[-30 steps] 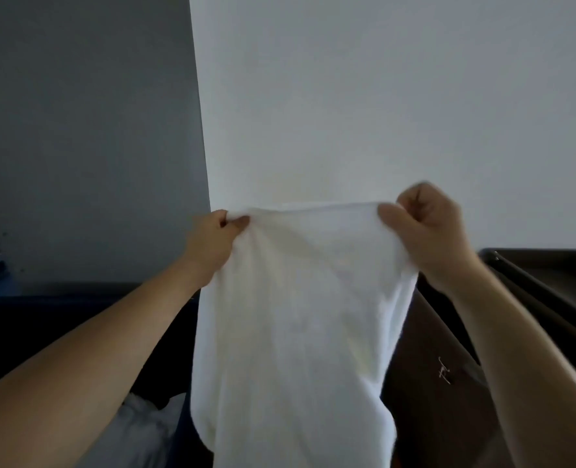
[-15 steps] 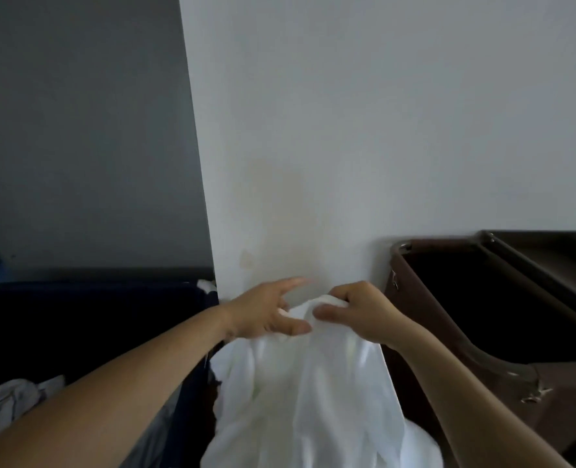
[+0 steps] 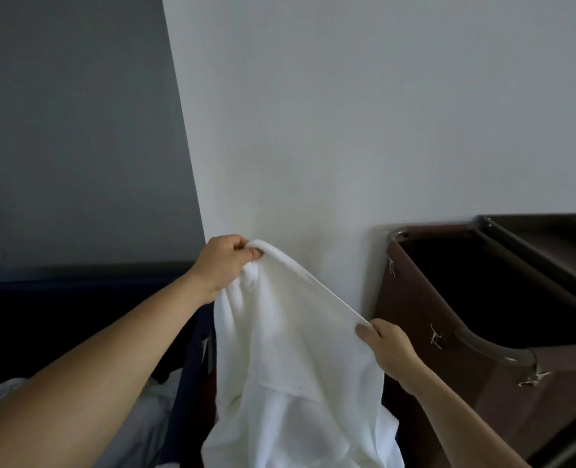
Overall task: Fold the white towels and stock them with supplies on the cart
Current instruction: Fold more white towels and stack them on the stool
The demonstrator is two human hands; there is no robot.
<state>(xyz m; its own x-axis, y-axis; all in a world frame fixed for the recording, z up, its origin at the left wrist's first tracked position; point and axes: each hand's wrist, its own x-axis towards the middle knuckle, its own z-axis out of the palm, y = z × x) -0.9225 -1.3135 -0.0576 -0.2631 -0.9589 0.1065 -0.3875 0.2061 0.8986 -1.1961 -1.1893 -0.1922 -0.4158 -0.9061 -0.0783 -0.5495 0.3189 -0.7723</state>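
Between the hands, the towel (image 3: 290, 349) edge is pinched: left hand (image 3: 224, 265) at 10 o'clock, higher; right hand (image 3: 389, 349) at 4.

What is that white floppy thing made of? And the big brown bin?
The white towel looks like soft terry cotton: matte, fuzzy, draping in folds. The brown bin seems fabric or vinyl, smooth, clipped to a curved rail; unsure which.

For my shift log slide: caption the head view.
Left hand and right hand hold a white towel by its top edge, left higher, beside a brown bin.
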